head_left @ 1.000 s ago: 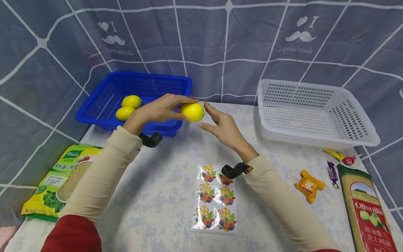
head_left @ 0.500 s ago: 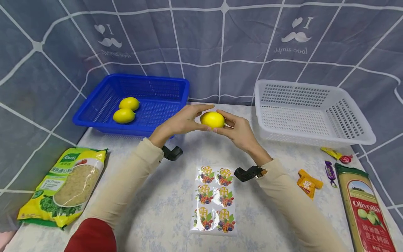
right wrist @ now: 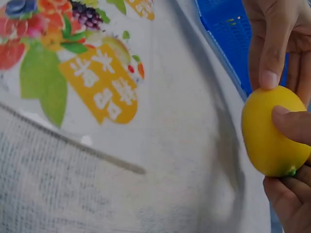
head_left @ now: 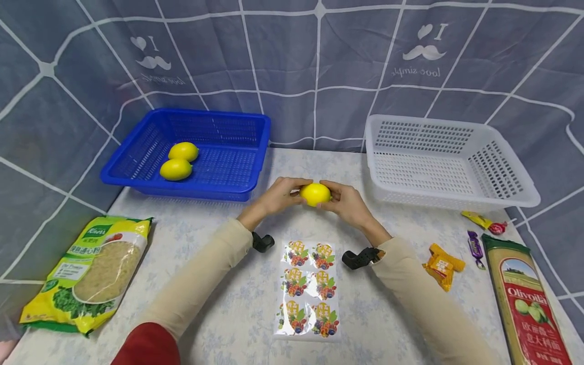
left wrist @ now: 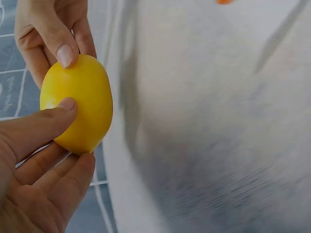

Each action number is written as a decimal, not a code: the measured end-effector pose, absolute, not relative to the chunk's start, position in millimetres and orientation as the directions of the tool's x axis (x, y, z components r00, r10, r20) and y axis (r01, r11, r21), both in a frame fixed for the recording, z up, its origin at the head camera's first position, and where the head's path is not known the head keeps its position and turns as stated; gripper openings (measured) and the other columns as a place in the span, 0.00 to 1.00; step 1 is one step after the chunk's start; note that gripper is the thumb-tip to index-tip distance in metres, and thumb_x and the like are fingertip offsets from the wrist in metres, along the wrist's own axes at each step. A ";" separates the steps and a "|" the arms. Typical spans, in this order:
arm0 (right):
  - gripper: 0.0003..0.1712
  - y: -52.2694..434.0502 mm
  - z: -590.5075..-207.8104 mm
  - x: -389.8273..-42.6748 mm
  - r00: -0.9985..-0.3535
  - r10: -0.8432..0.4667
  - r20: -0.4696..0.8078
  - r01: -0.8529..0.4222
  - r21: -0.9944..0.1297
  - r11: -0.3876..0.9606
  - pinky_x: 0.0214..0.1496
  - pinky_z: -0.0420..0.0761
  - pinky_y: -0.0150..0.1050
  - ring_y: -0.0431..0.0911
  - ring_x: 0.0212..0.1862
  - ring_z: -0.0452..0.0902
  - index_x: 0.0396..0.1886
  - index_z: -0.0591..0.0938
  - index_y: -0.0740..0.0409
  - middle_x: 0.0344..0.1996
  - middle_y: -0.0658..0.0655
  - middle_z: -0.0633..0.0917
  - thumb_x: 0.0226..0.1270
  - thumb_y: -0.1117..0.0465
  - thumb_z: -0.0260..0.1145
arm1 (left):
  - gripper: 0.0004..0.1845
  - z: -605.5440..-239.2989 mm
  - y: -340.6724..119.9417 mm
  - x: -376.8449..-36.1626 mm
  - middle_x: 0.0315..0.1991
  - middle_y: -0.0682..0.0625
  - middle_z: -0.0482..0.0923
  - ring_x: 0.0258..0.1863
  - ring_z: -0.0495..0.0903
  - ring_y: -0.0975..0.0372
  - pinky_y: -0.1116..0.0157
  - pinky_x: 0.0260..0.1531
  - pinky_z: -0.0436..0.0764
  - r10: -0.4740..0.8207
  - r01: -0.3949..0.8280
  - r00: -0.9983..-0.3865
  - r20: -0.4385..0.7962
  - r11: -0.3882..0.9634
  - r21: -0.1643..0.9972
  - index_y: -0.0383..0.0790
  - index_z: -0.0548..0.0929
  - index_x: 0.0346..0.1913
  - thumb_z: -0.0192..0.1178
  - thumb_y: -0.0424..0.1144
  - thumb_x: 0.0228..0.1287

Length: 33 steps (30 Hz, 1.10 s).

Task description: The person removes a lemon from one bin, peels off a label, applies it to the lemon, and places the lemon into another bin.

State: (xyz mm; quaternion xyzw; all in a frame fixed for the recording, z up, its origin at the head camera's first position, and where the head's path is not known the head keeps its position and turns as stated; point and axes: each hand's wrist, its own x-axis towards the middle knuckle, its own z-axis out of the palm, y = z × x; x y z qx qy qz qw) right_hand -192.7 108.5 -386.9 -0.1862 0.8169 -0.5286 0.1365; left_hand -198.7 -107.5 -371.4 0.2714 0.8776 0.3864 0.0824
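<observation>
A yellow lemon [head_left: 315,194] is held between both hands above the middle of the table. My left hand [head_left: 279,196] pinches one end of it, thumb on the near side and fingers behind. At the other end my right hand [head_left: 348,204] grips it the same way. The left wrist view shows both thumbs pressing on the lemon [left wrist: 90,104]. A small green tip shows on the lemon [right wrist: 272,141] in the right wrist view. Two more lemons [head_left: 176,169] lie in the blue basket [head_left: 205,190] at the back left.
A sheet of fruit stickers [head_left: 307,290] lies in front of the hands. A white basket [head_left: 451,200] stands back right. Wrapped sweets [head_left: 443,266] and an Olivoilà pasta pack [head_left: 524,299] lie at right. A yellow Knorr bag [head_left: 91,274] lies at left. A curtain [head_left: 292,61] hangs behind.
The left hand has carried the lemon rightward and down from beside the blue basket toward the table's middle. The right hand, at first apart from the lemon, has closed its fingers on it.
</observation>
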 end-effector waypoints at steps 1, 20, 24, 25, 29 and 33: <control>0.38 108.1 -388.2 -192.7 -0.895 -0.445 -0.040 -0.149 -0.912 0.382 0.60 0.76 0.42 0.55 0.66 0.70 0.71 0.66 0.67 0.68 0.66 0.70 0.64 0.68 0.70 | 0.27 -373.9 -106.8 -198.4 0.64 0.35 0.72 0.63 0.74 0.49 0.61 0.61 0.73 0.538 0.406 -0.841 0.057 0.557 0.725 0.26 0.72 0.65 0.63 0.26 0.64; 0.39 105.4 -372.6 -165.4 -0.949 -0.307 0.068 -0.257 -0.729 0.635 0.64 0.72 0.52 0.58 0.64 0.72 0.72 0.68 0.60 0.68 0.62 0.71 0.61 0.62 0.71 | 0.28 -381.5 -103.4 -198.6 0.65 0.36 0.71 0.64 0.73 0.50 0.62 0.60 0.74 0.528 0.359 -0.849 0.011 0.561 0.746 0.27 0.71 0.66 0.63 0.26 0.64; 0.28 109.4 -365.8 -140.9 -0.903 -0.425 0.054 -0.335 -0.710 0.620 0.57 0.78 0.51 0.55 0.55 0.80 0.64 0.77 0.62 0.59 0.61 0.80 0.63 0.63 0.69 | 0.28 -378.4 -103.0 -198.5 0.66 0.37 0.70 0.64 0.72 0.50 0.62 0.60 0.74 0.524 0.350 -0.852 -0.007 0.579 0.737 0.28 0.70 0.67 0.64 0.27 0.64; 0.27 110.7 -365.8 -135.0 -0.882 -0.471 0.022 -0.350 -0.701 0.622 0.56 0.78 0.52 0.55 0.53 0.81 0.62 0.78 0.63 0.57 0.61 0.82 0.63 0.63 0.69 | 0.29 -377.9 -102.9 -198.5 0.66 0.37 0.70 0.65 0.72 0.50 0.62 0.60 0.74 0.523 0.349 -0.852 -0.010 0.582 0.735 0.28 0.70 0.67 0.64 0.28 0.64; 0.27 112.6 -371.2 -114.8 -0.797 -0.594 -0.112 -0.388 -0.659 0.645 0.59 0.76 0.51 0.53 0.59 0.78 0.61 0.79 0.64 0.54 0.59 0.84 0.62 0.61 0.72 | 0.30 -377.4 -103.1 -198.4 0.66 0.37 0.70 0.64 0.72 0.49 0.60 0.60 0.74 0.524 0.359 -0.851 -0.009 0.595 0.719 0.27 0.70 0.67 0.65 0.28 0.64; 0.32 110.9 -378.0 -101.3 -0.773 -0.622 -0.128 -0.459 -0.564 0.687 0.60 0.75 0.49 0.52 0.60 0.76 0.61 0.79 0.64 0.56 0.58 0.83 0.57 0.59 0.76 | 0.29 -379.8 -104.1 -198.0 0.67 0.37 0.69 0.64 0.73 0.49 0.60 0.61 0.74 0.525 0.365 -0.851 -0.005 0.597 0.714 0.27 0.69 0.67 0.64 0.28 0.64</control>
